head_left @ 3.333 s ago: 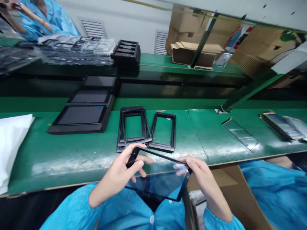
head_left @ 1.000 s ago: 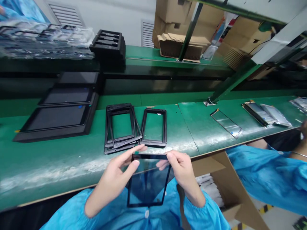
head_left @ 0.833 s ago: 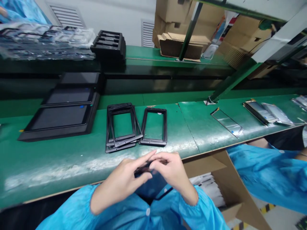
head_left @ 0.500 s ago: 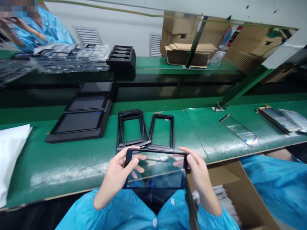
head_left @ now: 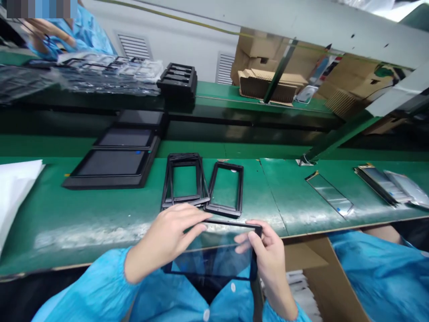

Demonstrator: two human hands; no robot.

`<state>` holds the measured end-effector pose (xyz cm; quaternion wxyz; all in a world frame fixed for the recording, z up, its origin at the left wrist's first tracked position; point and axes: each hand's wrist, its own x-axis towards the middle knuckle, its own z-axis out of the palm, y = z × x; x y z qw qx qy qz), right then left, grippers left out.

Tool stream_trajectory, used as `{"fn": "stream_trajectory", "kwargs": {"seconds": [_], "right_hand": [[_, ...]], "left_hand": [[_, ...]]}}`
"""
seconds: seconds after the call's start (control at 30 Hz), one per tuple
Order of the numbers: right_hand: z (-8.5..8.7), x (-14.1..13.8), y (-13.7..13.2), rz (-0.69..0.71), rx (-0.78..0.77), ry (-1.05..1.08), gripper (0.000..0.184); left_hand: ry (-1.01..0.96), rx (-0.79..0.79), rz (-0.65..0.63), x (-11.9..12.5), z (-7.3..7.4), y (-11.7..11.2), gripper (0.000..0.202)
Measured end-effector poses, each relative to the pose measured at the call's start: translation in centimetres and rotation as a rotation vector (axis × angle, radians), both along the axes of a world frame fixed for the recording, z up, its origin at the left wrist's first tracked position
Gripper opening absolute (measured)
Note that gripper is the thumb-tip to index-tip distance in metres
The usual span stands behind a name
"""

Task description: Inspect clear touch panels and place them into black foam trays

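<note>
Along the green tabletop (head_left: 83, 210), beyond which a black tray (head_left: 103, 182) with screens and some black frames (head_left: 240, 192) lay, the glass panel (head_left: 217, 261) was up in front of the person's chest at the near edge. The right hand (head_left: 270, 255) held its right end upright, thumb on the front and fingers showing through the glass behind, while the left hand (head_left: 167, 228) arched palm-down over the upper left corner, its fingers narrowly parted from the thumb, though whether they gripped I couldn't tell. Half a second earlier, the left hand had clasped the left end, thumb in front.
</note>
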<state>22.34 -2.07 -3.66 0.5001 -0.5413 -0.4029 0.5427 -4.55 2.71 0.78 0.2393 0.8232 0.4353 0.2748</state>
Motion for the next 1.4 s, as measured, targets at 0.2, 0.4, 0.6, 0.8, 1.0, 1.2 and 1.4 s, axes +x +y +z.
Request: {"fn": "stream_trajectory", "kwargs": {"seconds": [0.2,0.4,0.6,0.8,1.0,1.2,1.4], "right_hand": [[-0.6,-0.4,-1.0,-0.098,-0.07,0.013,0.042],[-1.1,-1.0,-0.4,-0.062,-0.061,0.015,0.042],[-0.2,-0.4,0.4,-0.132,0.031,0.081,0.037],[0.9,-0.1,0.7,-0.1,0.07,0.055,0.035],[1.7,-0.3,0.5,-0.09,0.1,0.021,0.032],[2.6,-0.8,0.6,-0.099,0.139,0.021,0.032],[2.1,-1.7,0.4,0.04,0.074,-0.048,0.037]], "left_hand": [[0.059,-0.069,-0.072,0.3,0.1,-0.5,0.03],[0.126,-0.084,-0.015,0.5,0.7,-1.3,0.034],[-0.548,-0.485,0.335,-1.5,1.2,-1.9,0.054],[-0.735,-0.694,0.524,-2.0,1.0,-2.8,0.043],[-0.705,-0.641,0.485,-2.6,0.6,-2.9,0.041],[-0.427,-0.391,0.479,-3.2,-0.4,-2.0,0.041],[-0.086,0.028,0.15,-1.2,-0.6,-1.1,0.033]]}}
